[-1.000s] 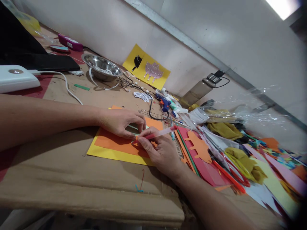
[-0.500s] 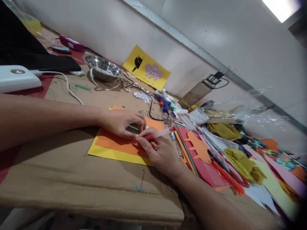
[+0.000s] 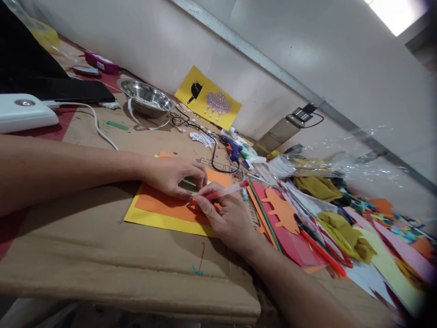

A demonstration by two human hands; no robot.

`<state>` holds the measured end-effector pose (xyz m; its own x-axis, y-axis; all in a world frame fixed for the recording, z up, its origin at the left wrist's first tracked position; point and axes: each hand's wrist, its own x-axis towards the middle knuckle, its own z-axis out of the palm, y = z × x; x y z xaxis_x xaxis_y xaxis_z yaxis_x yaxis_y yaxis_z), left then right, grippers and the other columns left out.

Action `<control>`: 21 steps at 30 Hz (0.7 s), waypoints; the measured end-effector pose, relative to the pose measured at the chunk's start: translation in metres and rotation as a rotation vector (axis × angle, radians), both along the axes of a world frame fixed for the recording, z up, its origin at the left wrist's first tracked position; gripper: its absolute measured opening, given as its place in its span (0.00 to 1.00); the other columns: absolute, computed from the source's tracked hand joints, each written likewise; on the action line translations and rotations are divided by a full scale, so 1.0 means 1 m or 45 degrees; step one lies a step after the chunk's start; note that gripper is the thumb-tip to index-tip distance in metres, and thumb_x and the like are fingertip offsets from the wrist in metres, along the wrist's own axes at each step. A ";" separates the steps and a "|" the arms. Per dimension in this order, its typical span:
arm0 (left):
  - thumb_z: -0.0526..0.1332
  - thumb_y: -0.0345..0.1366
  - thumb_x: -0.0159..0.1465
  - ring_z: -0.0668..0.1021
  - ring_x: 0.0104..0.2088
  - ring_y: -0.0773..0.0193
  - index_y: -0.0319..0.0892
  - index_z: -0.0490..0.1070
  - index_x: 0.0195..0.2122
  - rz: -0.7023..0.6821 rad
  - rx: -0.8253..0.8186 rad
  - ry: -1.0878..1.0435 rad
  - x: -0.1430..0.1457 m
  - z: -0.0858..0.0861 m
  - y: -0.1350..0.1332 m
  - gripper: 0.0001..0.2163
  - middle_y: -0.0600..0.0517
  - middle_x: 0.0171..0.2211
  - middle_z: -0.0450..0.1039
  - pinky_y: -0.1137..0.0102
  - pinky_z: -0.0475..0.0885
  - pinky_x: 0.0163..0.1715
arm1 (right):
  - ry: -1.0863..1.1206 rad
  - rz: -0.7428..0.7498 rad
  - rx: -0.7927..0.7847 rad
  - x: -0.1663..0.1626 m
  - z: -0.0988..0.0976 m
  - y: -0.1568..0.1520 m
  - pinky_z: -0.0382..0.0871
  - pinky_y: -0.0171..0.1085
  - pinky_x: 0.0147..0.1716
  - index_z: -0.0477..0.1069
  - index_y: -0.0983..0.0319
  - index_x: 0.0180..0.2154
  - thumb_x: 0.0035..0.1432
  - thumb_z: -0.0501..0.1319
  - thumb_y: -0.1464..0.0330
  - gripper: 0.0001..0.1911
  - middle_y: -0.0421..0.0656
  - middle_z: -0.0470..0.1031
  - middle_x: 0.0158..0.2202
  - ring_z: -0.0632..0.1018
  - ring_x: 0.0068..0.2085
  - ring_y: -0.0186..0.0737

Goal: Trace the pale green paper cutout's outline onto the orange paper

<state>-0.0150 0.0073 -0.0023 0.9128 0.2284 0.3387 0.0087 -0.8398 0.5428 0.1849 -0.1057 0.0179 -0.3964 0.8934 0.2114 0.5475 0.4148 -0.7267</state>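
In the head view my right hand (image 3: 227,212) grips a red pen (image 3: 228,189) with a translucent barrel. The pen's tip rests at the orange paper (image 3: 170,207), close to my left fingertips. My left hand (image 3: 177,176) lies over the same sheet, thumb and fingers apart, pressing down. Between its thumb and fingers shows a pale greyish-green piece (image 3: 189,184), mostly covered, so its outline cannot be made out. Beneath the orange sheet is a larger yellow sheet (image 3: 164,227), which sticks out along the front and left.
Cardboard (image 3: 102,255) covers the table. Right of my hands lie a red sheet (image 3: 293,248), an orange cutout (image 3: 280,209) and red-handled scissors (image 3: 332,246). Behind stand a steel bowl (image 3: 150,111), a blue glue gun (image 3: 232,148), a bottle (image 3: 282,132) and a decorated yellow card (image 3: 208,98).
Both hands and the pen keep nearly the same place on the paper. The camera view has shifted slightly.
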 end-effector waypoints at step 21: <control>0.66 0.30 0.65 0.79 0.50 0.56 0.43 0.75 0.41 0.033 -0.023 0.079 -0.002 0.005 -0.001 0.05 0.47 0.47 0.77 0.67 0.72 0.54 | 0.110 -0.167 -0.012 0.006 -0.007 0.004 0.71 0.34 0.26 0.70 0.58 0.34 0.69 0.60 0.58 0.12 0.39 0.77 0.24 0.78 0.24 0.37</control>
